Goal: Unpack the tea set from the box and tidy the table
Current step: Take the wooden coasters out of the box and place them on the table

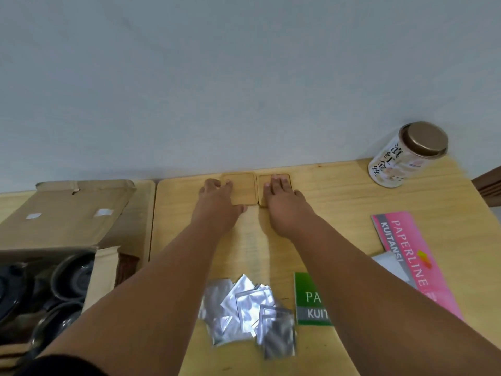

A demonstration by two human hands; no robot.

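Note:
Two square wooden coasters lie side by side at the far edge of the wooden table (339,202), against the wall. My left hand (217,196) rests on the left coaster (244,185), fingers curled over its left edge. My right hand (282,196) lies flat on the right coaster (284,177), fingers spread. At the left an open cardboard box (67,213) holds dark ceramic tea cups (73,275), partly hidden by my left forearm.
A round tea canister (406,156) with a brown lid stands at the back right. Several silver foil sachets (249,313) lie near the front. A green receipt book (309,299) and a pink receipt book (412,256) lie to the right, partly under my right arm.

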